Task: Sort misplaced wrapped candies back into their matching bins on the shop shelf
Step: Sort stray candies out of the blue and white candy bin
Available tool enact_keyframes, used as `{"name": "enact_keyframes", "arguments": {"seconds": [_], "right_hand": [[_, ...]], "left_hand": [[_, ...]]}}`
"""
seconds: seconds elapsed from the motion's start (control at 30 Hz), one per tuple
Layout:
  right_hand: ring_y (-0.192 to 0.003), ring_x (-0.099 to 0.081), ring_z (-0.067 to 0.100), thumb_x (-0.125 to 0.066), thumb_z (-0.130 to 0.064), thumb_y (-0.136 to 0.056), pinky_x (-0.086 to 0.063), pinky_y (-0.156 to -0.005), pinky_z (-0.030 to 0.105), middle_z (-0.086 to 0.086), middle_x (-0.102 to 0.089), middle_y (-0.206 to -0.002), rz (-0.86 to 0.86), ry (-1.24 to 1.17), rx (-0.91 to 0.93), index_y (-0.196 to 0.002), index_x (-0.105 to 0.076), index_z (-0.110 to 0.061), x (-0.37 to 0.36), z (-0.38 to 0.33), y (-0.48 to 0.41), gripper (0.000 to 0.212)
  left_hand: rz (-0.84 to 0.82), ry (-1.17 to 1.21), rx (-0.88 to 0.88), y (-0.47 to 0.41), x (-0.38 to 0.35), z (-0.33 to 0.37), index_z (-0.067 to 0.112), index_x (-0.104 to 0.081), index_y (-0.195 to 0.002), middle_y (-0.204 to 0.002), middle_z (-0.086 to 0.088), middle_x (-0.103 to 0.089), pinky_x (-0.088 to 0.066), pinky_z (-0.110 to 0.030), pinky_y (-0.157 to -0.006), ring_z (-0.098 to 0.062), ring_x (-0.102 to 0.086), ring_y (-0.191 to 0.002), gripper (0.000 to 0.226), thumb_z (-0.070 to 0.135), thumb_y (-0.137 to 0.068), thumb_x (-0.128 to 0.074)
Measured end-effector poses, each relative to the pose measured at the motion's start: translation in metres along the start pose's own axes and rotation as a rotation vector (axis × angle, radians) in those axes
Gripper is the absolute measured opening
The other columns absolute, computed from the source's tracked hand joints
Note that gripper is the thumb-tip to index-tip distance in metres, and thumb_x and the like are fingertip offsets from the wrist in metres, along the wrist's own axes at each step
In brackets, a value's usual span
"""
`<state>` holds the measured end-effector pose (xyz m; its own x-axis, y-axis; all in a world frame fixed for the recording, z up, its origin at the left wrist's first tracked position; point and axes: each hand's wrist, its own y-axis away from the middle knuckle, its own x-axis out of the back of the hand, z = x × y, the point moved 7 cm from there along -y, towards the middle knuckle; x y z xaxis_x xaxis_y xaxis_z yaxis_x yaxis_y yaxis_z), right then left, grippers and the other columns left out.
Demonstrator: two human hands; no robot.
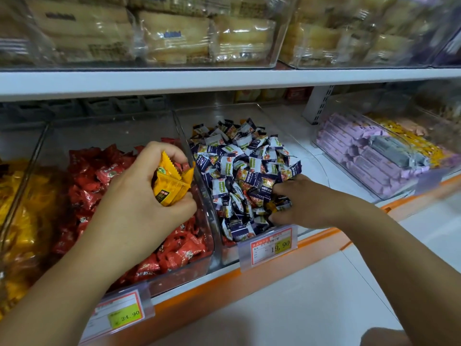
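Note:
My left hand [142, 196] hovers over the clear bin of red candies [139, 248] and grips a few yellow wrapped candies [172, 183]. To its right stands the clear bin of navy-and-white candies [239, 158]. My right hand [306, 203] is dug into that pile near the front, its fingers curled round an orange-yellow candy [272, 204] that is half buried among the navy wrappers. At the far left lies the bin of yellow candies [17, 211].
Price tags [272, 244] hang on the orange shelf edge [249, 278]. A clear bin of lilac bars [361, 156] stands at the right. The upper shelf [224, 78] carries clear boxes of wrapped cakes [174, 38]. White floor lies below.

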<state>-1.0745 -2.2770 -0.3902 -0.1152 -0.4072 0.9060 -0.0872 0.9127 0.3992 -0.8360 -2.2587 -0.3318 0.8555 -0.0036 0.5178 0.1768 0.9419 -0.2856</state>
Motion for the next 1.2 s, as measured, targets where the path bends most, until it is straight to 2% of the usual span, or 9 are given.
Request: {"name": "enact_keyframes", "arguments": {"seconds": [0.17,0.33,0.4,0.6,0.73,0.8,0.87,1.03,1.2], "right_hand": [[-0.108,-0.037,0.014,-0.066,-0.024,-0.085,-0.028,-0.067,0.008,-0.008,-0.051,-0.104,0.115,-0.082,0.067,-0.103,-0.051,-0.025,0.005,-0.002,0.001,0.024],[-0.116,-0.04,0.017,-0.062,-0.018,-0.086,-0.04,-0.092,0.027,-0.004,-0.049,-0.118,0.132,0.044,0.046,-0.11,-0.061,-0.028,0.009,-0.006,0.0,0.025],[-0.112,-0.05,0.017,-0.057,-0.014,-0.09,-0.044,-0.091,0.027,-0.003,-0.052,-0.124,0.154,0.121,0.043,-0.115,-0.066,-0.026,0.013,-0.008,0.001,0.029],[-0.075,-0.062,0.011,-0.059,-0.005,-0.088,-0.046,-0.064,0.019,-0.022,-0.06,-0.083,0.48,-0.208,0.094,-0.087,-0.071,-0.031,0.05,-0.006,0.027,0.029],[-0.084,-0.056,-0.011,-0.063,-0.01,-0.09,-0.041,-0.065,0.005,-0.021,-0.066,-0.093,0.512,-0.325,0.206,-0.084,-0.071,-0.036,0.059,-0.017,0.033,0.027],[-0.075,-0.056,-0.014,-0.064,-0.01,-0.09,-0.039,-0.059,0.004,-0.019,-0.068,-0.092,0.523,-0.392,0.225,-0.084,-0.072,-0.033,0.063,-0.018,0.034,0.025],[-0.076,-0.06,-0.008,-0.066,-0.007,-0.088,-0.043,-0.064,0.007,-0.017,-0.07,-0.086,0.579,-0.507,0.268,-0.086,-0.071,-0.03,0.068,-0.023,0.038,0.024],[-0.08,-0.067,0.016,-0.066,0.005,-0.085,-0.058,-0.069,0.032,-0.005,-0.072,-0.093,0.586,-0.991,0.481,-0.098,-0.063,-0.025,0.059,-0.06,0.045,0.032],[-0.082,-0.069,0.016,-0.066,-0.005,-0.088,-0.058,-0.07,0.036,-0.003,-0.068,-0.093,0.536,-1.118,0.47,-0.1,-0.062,-0.025,0.044,-0.079,0.034,0.024]], "left_hand": [[0.027,0.002,0.021,0.001,-0.001,-0.005,0.036,-0.052,-0.094,-0.088,0.007,-0.058,-0.039,-0.022,-0.047,-0.02,-0.053,-0.065,0.039,0.013,-0.072,-0.075],[0.025,-0.037,0.028,-0.002,0.003,-0.008,0.043,-0.051,-0.097,-0.086,0.009,-0.061,-0.05,-0.033,-0.055,-0.019,-0.059,-0.065,0.04,0.023,-0.073,-0.076],[0.02,-0.033,0.021,-0.002,0.002,-0.008,0.044,-0.052,-0.099,-0.085,0.007,-0.065,-0.055,-0.043,-0.062,-0.019,-0.063,-0.066,0.04,0.026,-0.073,-0.076],[0.006,-0.037,0.032,-0.005,0.0,-0.008,0.04,-0.051,-0.097,-0.091,0.012,-0.058,-0.045,-0.026,-0.058,-0.016,-0.057,-0.067,0.04,0.031,-0.071,-0.08],[-0.022,-0.039,0.038,-0.004,-0.008,-0.007,0.041,-0.049,-0.097,-0.088,0.011,-0.057,-0.044,-0.029,-0.058,-0.018,-0.054,-0.065,0.043,0.04,-0.067,-0.081],[-0.027,-0.023,0.036,-0.004,-0.01,-0.005,0.043,-0.049,-0.098,-0.084,0.004,-0.059,-0.045,-0.033,-0.055,-0.022,-0.054,-0.062,0.045,0.041,-0.066,-0.081],[-0.035,-0.014,0.038,-0.003,-0.013,-0.003,0.046,-0.05,-0.1,-0.085,0.004,-0.062,-0.047,-0.035,-0.056,-0.022,-0.057,-0.062,0.047,0.045,-0.064,-0.081],[-0.085,0.043,0.076,-0.003,-0.02,0.0,0.052,-0.051,-0.103,-0.094,0.012,-0.067,-0.056,-0.042,-0.066,-0.014,-0.066,-0.071,0.053,0.057,-0.056,-0.075],[-0.073,-0.036,0.06,0.004,-0.004,-0.001,0.045,-0.053,-0.099,-0.085,0.008,-0.065,-0.05,-0.032,-0.058,-0.013,-0.06,-0.065,0.044,0.04,-0.067,-0.082]]}}
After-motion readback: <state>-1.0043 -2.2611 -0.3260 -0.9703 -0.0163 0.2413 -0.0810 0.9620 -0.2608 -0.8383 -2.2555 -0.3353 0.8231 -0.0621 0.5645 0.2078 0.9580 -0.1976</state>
